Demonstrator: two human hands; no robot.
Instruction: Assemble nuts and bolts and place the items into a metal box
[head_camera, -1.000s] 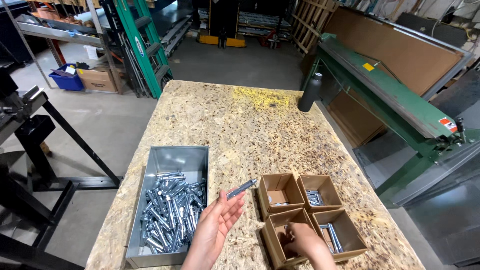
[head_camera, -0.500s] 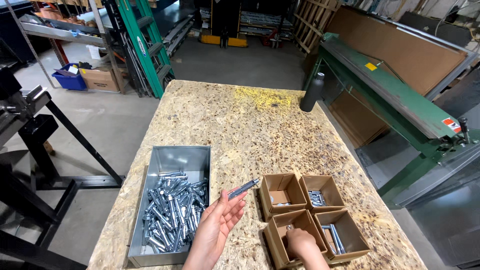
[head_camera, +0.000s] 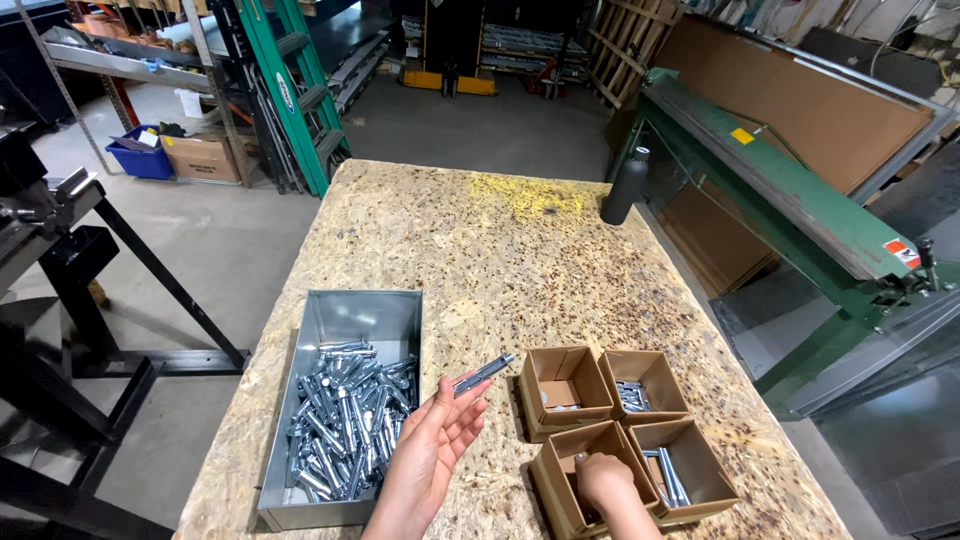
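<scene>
— Since a second ago, has anything moved?

— Little: the right hand (head_camera: 601, 480) has sunk deeper into the near-left cardboard box (head_camera: 560, 490), while the left hand (head_camera: 432, 447) holds the same pose with its metal pin (head_camera: 483, 373).

— Start at the left, then.

— Far left on the chipboard surface (head_camera: 480, 250) sits a grey metal tray (head_camera: 372, 318), long side running away from the person, its near half heaped with shiny metal pins (head_camera: 345, 425). Just right of the tray the left hand hovers palm up, its fingers (head_camera: 462, 428) loosely spread; thumb and forefinger pinch one metal pin at its lower end, so it slants up and to the right above the surface.

— And further right?

— Four open brown boxes stand touching in a square. The far-left box (head_camera: 565, 385) holds what look like one or two small parts, the far-right box (head_camera: 645, 385) a small pile, the near-right box (head_camera: 690, 470) a few long pins. The right hand reaches down into the near-left box; I cannot tell how its fingers are set or whether they hold anything. A dark bottle (head_camera: 624, 186) stands upright near the surface's far right edge.
</scene>
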